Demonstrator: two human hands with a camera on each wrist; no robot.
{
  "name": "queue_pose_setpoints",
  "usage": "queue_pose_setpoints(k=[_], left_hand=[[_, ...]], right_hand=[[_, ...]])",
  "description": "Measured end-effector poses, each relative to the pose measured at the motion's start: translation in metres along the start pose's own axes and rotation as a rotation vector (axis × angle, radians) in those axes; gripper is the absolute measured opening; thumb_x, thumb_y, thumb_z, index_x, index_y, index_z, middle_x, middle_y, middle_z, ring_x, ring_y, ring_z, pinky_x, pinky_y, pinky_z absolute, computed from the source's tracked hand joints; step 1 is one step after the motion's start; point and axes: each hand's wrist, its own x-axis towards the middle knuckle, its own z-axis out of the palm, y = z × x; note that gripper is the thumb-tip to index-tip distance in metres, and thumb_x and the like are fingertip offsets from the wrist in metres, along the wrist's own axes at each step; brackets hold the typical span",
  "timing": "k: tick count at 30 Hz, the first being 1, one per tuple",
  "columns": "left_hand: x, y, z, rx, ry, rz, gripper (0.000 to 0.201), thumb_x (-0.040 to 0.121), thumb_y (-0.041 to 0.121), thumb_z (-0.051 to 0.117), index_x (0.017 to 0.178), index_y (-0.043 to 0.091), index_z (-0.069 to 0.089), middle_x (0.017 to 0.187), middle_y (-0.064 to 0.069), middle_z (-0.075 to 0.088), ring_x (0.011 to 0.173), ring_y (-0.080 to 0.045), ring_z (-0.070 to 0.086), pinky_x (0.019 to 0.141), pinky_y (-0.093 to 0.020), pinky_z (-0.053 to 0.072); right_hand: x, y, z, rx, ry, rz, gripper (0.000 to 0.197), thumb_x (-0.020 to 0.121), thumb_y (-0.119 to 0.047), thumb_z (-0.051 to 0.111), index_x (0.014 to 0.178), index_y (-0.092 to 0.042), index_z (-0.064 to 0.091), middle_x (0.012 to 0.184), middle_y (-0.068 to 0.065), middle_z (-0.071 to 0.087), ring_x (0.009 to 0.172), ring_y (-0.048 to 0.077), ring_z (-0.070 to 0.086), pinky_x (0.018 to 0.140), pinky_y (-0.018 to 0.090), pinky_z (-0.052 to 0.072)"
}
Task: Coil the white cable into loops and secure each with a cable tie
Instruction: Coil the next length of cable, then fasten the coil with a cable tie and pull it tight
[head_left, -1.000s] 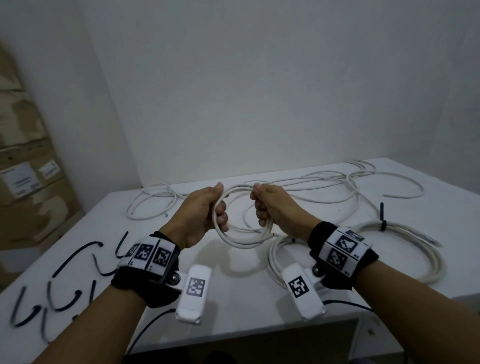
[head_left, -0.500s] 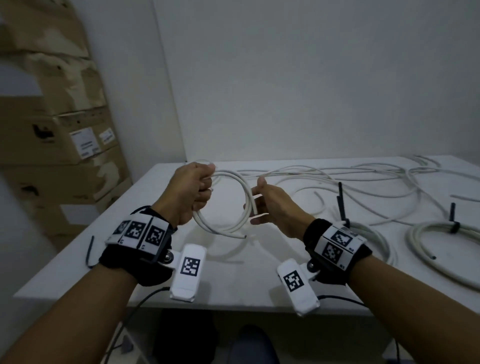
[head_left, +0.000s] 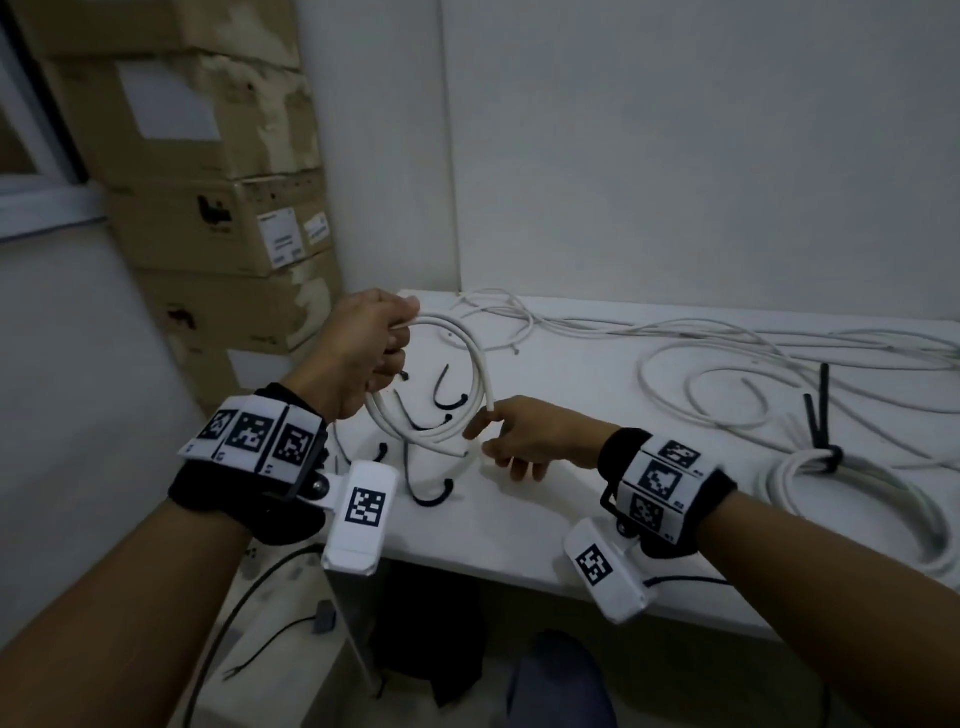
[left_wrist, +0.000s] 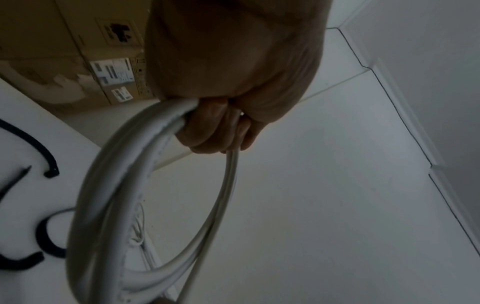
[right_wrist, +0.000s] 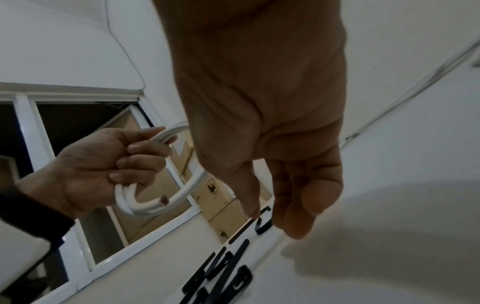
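Two hands work over the near left corner of the white worktop. Left hand is raised above the worktop's edge with its fingers curled tight round the top of the white cable coil, several turns bunched together in the fist; the left wrist view shows the same grip, the loops hanging down from the closed fingers and one thinner strand running off below. Right hand sits just beside the coil's lower right side, fingers relaxed and slightly bent, holding nothing; whether a fingertip touches the cable cannot be told from the head view. In the right wrist view that hand hangs loose with fingers pointing down toward the worktop, and the left hand with the gripped coil is seen apart from it, a cut end of the cable showing at the bottom of the loop.

Several loose black cable ties lie on the worktop under and beside the coil. More uncoiled white cable sprawls across the far side. At the right edge rests a finished coil bound by a black tie. Stacked cardboard boxes stand against the wall to the left
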Motion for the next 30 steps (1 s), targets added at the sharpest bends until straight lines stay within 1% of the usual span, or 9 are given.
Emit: queue_pose_setpoints(k=[4, 7, 9, 12, 16, 20, 24, 28, 30], left_hand=[[-0.003, -0.004, -0.023, 0.003, 0.059, 0.0, 0.033, 0.099, 0.016, 0.046, 0.067, 0.018, 0.036, 0.046, 0.005, 0.029, 0.031, -0.005, 0.021, 0.033, -0.01, 0.015], [-0.001, -0.006, -0.031, -0.012, 0.077, -0.009, 0.03, 0.099, 0.016, 0.047, 0.07, 0.017, 0.04, 0.047, 0.005, 0.028, 0.03, -0.005, 0.021, 0.034, -0.009, 0.017], [-0.001, -0.007, -0.03, -0.006, 0.063, -0.013, 0.031, 0.099, 0.016, 0.047, 0.069, 0.017, 0.039, 0.047, 0.005, 0.028, 0.03, -0.005, 0.021, 0.033, -0.01, 0.016], [-0.001, -0.006, -0.023, 0.011, 0.042, -0.011, 0.034, 0.099, 0.017, 0.046, 0.067, 0.018, 0.036, 0.046, 0.005, 0.028, 0.03, -0.005, 0.021, 0.032, -0.011, 0.015], [0.002, -0.005, -0.006, 0.009, 0.035, -0.012, 0.03, 0.099, 0.016, 0.046, 0.071, 0.019, 0.036, 0.043, 0.007, 0.03, 0.031, -0.005, 0.021, 0.033, -0.011, 0.015], [0.005, -0.003, 0.024, 0.025, 0.004, -0.012, 0.031, 0.099, 0.017, 0.048, 0.07, 0.02, 0.036, 0.045, 0.006, 0.029, 0.032, -0.006, 0.02, 0.035, -0.011, 0.014], [0.008, 0.0, 0.062, 0.06, -0.053, 0.016, 0.033, 0.098, 0.016, 0.049, 0.068, 0.019, 0.036, 0.044, 0.006, 0.03, 0.032, -0.007, 0.02, 0.035, -0.011, 0.014], [0.012, 0.005, 0.103, 0.063, -0.115, 0.022, 0.029, 0.098, 0.015, 0.049, 0.07, 0.016, 0.04, 0.043, 0.007, 0.031, 0.032, -0.007, 0.021, 0.035, -0.011, 0.015], [0.012, 0.009, 0.126, 0.062, -0.156, 0.023, 0.024, 0.098, 0.015, 0.049, 0.076, 0.015, 0.042, 0.042, 0.007, 0.03, 0.032, -0.007, 0.021, 0.035, -0.011, 0.015]], right_hand=[[0.006, -0.012, 0.018, -0.059, -0.164, -0.004, 0.029, 0.093, -0.014, 0.057, 0.121, -0.017, 0.056, 0.073, 0.004, 0.056, 0.055, 0.016, 0.055, 0.046, 0.023, 0.045], [0.008, -0.013, 0.033, -0.177, -0.14, -0.043, 0.029, 0.088, -0.014, 0.063, 0.116, -0.016, 0.06, 0.066, -0.003, 0.048, 0.04, 0.005, 0.047, 0.043, 0.023, 0.041], [0.007, -0.012, 0.038, -0.248, -0.098, -0.065, 0.02, 0.087, -0.017, 0.064, 0.107, -0.016, 0.062, 0.069, -0.004, 0.048, 0.043, 0.008, 0.046, 0.042, 0.023, 0.041], [-0.002, -0.008, 0.032, -0.278, -0.122, -0.059, 0.011, 0.088, -0.021, 0.064, 0.094, -0.014, 0.059, 0.077, 0.003, 0.058, 0.053, 0.015, 0.051, 0.044, 0.024, 0.046], [-0.025, 0.007, 0.01, -0.195, -0.13, -0.038, 0.008, 0.089, -0.013, 0.064, 0.091, -0.008, 0.059, 0.081, 0.014, 0.067, 0.057, 0.02, 0.06, 0.048, 0.024, 0.052], [-0.061, 0.025, -0.025, -0.101, -0.033, -0.037, 0.009, 0.087, -0.008, 0.065, 0.093, -0.002, 0.062, 0.076, 0.011, 0.063, 0.06, 0.019, 0.06, 0.046, 0.023, 0.05], [-0.107, 0.037, -0.066, -0.038, 0.139, -0.042, 0.006, 0.083, -0.007, 0.068, 0.088, -0.005, 0.065, 0.07, 0.006, 0.061, 0.056, 0.012, 0.056, 0.042, 0.023, 0.046], [-0.149, 0.04, -0.095, 0.073, 0.3, -0.133, 0.005, 0.086, -0.007, 0.065, 0.082, -0.009, 0.067, 0.073, 0.015, 0.057, 0.061, 0.019, 0.053, 0.041, 0.024, 0.043], [-0.163, 0.04, -0.098, 0.084, 0.332, -0.153, 0.009, 0.087, -0.005, 0.063, 0.081, -0.009, 0.067, 0.07, 0.011, 0.057, 0.059, 0.014, 0.052, 0.041, 0.024, 0.043]])
